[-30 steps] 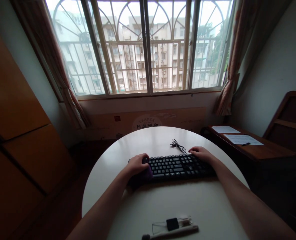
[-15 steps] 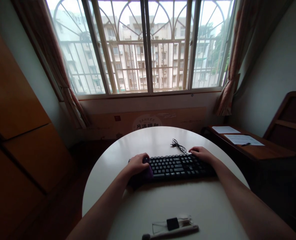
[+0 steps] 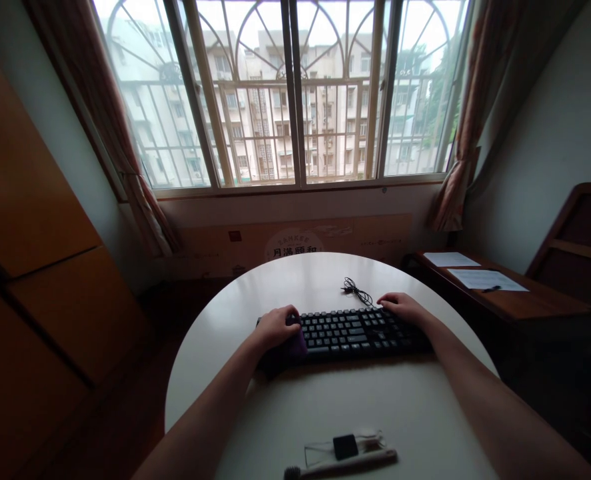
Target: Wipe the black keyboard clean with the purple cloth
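Note:
A black keyboard [image 3: 350,333] lies across the middle of a round white table [image 3: 215,333]. Over its left end, my left hand [image 3: 276,327] is closed on a purple cloth [image 3: 298,343], which shows beneath the thumb and hangs toward the front edge. The cloth rests against the keys there, and most of it is hidden under the hand. At the opposite end, my right hand [image 3: 402,307] grips the keyboard, its fingers bent over the far right edge; the palm covers some keys. Just behind the keyboard sits a coiled black cable [image 3: 358,291], close to my right fingertips.
Near the table's front lie a toothbrush [image 3: 345,461] with grey bristles and a thin wire tool [image 3: 320,453] with a black square piece [image 3: 345,447]. On the right, a wooden side table [image 3: 550,303] carries papers [image 3: 485,279] and a pen [image 3: 492,289]. A barred window is ahead.
My left hand and the purple cloth have shifted very slightly to the right. My right hand and the keyboard look unmoved.

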Demonstrator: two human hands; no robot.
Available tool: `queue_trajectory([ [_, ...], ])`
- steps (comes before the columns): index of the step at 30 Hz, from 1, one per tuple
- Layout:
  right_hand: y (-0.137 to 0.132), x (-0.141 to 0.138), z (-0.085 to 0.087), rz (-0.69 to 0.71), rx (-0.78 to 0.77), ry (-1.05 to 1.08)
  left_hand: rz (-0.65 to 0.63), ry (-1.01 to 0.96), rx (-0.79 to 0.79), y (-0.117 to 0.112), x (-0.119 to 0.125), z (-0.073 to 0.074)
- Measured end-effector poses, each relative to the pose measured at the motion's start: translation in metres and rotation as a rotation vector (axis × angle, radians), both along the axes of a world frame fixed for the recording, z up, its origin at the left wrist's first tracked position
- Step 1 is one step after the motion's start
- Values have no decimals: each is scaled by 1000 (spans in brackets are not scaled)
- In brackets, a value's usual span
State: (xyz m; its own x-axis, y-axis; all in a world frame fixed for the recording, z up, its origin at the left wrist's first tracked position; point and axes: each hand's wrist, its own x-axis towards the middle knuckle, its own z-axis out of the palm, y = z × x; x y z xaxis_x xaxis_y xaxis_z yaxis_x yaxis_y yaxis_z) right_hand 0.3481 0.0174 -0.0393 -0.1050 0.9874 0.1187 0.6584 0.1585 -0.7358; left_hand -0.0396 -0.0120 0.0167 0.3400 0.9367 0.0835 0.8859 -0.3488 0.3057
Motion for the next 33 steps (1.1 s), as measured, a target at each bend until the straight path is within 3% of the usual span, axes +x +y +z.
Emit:
queue_trajectory([
  [11,-2,-2,3,6,12,-7,-46,14,-10,-4,-1,5],
  [33,-2,-2,2,3,8,-16,-41,44,27,-4,-2,1],
])
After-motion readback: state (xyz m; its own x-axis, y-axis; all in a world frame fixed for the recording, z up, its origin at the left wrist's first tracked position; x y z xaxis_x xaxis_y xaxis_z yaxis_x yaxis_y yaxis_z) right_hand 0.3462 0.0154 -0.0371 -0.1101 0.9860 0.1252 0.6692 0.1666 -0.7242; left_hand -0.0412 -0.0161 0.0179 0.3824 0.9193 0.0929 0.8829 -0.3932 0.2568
